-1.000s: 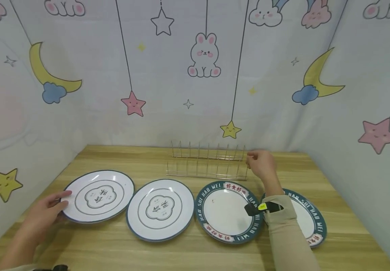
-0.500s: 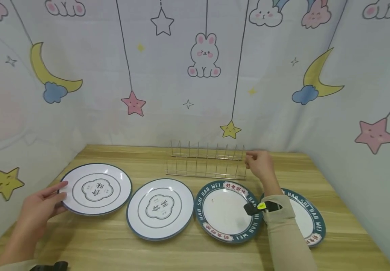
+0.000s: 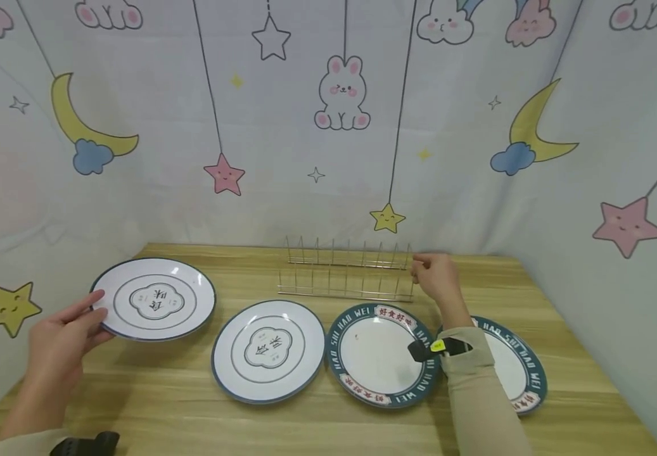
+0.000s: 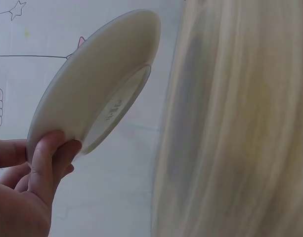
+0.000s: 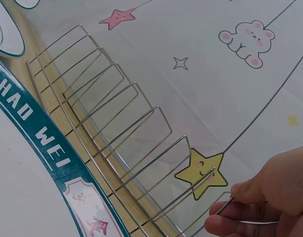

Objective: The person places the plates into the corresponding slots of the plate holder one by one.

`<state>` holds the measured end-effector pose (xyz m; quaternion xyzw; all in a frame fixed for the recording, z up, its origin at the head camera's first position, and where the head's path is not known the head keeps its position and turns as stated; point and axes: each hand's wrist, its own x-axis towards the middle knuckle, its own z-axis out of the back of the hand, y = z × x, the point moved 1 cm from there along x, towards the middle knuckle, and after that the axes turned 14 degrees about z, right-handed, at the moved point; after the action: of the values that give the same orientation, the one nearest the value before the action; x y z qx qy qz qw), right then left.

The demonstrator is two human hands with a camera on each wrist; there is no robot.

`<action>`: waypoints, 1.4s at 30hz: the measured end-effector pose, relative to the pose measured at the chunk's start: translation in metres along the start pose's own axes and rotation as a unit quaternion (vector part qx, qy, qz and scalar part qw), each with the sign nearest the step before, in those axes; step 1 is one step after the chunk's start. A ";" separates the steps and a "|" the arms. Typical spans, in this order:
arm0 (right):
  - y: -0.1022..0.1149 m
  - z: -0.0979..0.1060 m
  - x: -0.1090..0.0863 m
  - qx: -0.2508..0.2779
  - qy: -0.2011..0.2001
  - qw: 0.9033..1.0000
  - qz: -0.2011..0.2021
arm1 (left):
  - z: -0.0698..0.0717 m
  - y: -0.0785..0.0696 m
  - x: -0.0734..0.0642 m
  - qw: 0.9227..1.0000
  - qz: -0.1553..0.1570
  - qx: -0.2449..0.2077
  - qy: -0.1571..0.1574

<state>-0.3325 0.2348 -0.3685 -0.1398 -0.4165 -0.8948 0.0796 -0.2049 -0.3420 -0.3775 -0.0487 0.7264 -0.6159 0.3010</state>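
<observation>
My left hand [image 3: 63,342] pinches the left rim of a white plate [image 3: 157,301] with a dark blue edge and a printed emblem. In the left wrist view that plate [image 4: 99,79] is held off the table, its pale underside and foot ring showing, thumb on one face and fingers on the other. At the back of the table stands a wire dish rack [image 3: 348,278] with several upright loops. My right hand [image 3: 436,278] pinches the rack's right end wire, as the right wrist view shows with the hand [image 5: 265,202] at the near loop.
A second blue-edged white plate [image 3: 269,351] lies left of centre on the wooden table [image 3: 191,424]. Two green-rimmed plates [image 3: 382,354] lie to its right; the far right plate [image 3: 513,364] is partly behind my right forearm. A printed cloth [image 3: 282,126] hangs behind the table.
My left hand has lifted the left plate off the table, raising it and shifting it slightly left. My right hand stays on the rack, and the other plates lie as before.
</observation>
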 end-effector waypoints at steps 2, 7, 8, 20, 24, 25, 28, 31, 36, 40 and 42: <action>-0.001 -0.001 0.001 0.003 0.000 1.000 -0.001 | -0.006 -0.004 -0.003 1.000 -0.010 -0.010 0.001; -0.003 -0.002 0.003 0.010 -0.001 1.000 -0.003 | -0.024 -0.013 -0.009 0.999 -0.034 -0.018 0.012; -0.003 -0.003 0.003 0.009 -0.002 1.000 -0.002 | -0.027 -0.014 -0.010 0.999 -0.037 -0.022 0.016; -0.003 -0.006 0.006 0.009 0.007 1.000 0.010 | -0.059 -0.027 -0.025 0.994 -0.074 -0.067 0.037; -0.003 -0.003 0.006 0.003 0.008 1.000 0.014 | -0.075 -0.032 -0.026 0.994 -0.078 -0.069 0.028; -0.003 -0.002 0.006 0.002 0.009 1.000 0.014 | -0.079 -0.033 -0.026 0.994 -0.079 -0.069 0.027; -0.003 -0.001 0.007 0.002 0.011 1.000 0.009 | -0.090 -0.035 -0.026 0.993 -0.088 -0.070 0.036; -0.004 -0.002 0.007 0.004 0.009 1.000 0.007 | -0.099 -0.036 -0.028 0.991 -0.103 -0.073 0.051; -0.006 -0.003 0.006 0.005 0.006 1.000 0.006 | -0.115 -0.036 -0.031 0.990 -0.120 -0.052 0.059; -0.007 -0.004 0.006 0.006 0.007 1.000 0.003 | -0.126 -0.037 -0.032 0.988 -0.135 -0.034 0.062; -0.008 -0.004 0.005 0.009 0.007 1.000 0.002 | -0.131 -0.037 -0.033 0.988 -0.141 -0.030 0.062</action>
<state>-0.3403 0.2364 -0.3748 -0.1335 -0.4234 -0.8920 0.0852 -0.2545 -0.2232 -0.3232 -0.1218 0.7475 -0.6321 0.1638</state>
